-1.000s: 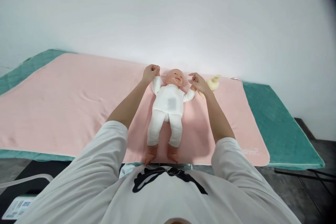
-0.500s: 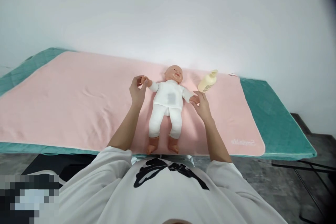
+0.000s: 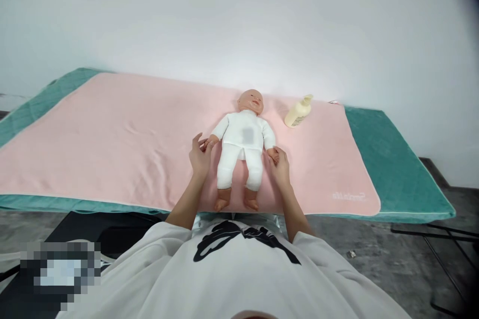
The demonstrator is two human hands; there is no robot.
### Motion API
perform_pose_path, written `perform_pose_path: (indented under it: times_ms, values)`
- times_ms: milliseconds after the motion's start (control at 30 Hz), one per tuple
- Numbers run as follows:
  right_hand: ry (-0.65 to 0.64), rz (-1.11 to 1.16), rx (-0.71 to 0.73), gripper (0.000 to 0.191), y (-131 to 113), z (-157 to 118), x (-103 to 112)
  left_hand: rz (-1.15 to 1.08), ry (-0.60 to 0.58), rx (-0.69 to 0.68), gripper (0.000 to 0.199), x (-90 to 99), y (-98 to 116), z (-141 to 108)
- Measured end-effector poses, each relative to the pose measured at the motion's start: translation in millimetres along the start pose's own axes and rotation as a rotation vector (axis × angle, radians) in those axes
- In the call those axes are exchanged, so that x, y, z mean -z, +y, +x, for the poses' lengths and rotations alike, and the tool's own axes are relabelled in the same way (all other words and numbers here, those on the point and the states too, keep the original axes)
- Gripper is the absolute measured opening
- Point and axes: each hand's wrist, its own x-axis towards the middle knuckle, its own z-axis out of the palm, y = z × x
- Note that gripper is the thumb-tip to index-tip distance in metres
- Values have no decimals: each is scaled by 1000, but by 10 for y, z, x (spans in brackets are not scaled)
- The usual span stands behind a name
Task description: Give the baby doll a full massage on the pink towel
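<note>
A baby doll point(image 3: 243, 129) in white cloth lies on its back on a pink blanket point(image 3: 112, 134), head toward the wall and feet toward me. My left hand point(image 3: 201, 154) is closed around the doll's hand on the left, thumb and fingers pinching it. On the other side, my right hand point(image 3: 280, 163) grips the doll's other hand near its hip. Both doll arms slant down and outward from its shoulders. A grey square patch marks the doll's chest.
A pale yellow pump bottle point(image 3: 298, 112) stands, looking tilted in this view, right of the doll's head. Under the blanket is a green padded cover point(image 3: 396, 164) on a table against a white wall point(image 3: 239, 20). Black metal legs point(image 3: 441, 239) show at lower right.
Both my hands have drawn the doll's hands down toward its hips; the arms were spread out sideways before. The doll's body and the bottle stay in place on the blanket.
</note>
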Motion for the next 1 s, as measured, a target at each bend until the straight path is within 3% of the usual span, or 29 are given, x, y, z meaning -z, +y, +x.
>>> perform_pose_path:
  times_ms: [433, 600, 767, 1000]
  values:
    - [30, -166, 49, 48, 170, -34, 18, 278, -109, -54, 52, 14, -107, 19]
    - [21, -30, -17, 53, 87, 8, 116, 176, -89, -13, 49, 41, -73, 58]
    - [129, 32, -80, 66, -28, 161, 274, 18, -16, -6, 52, 80, -6, 244]
    - [228, 158, 31, 58, -216, 614, 392, -157, 119, -60, 51, -52, 282, 608]
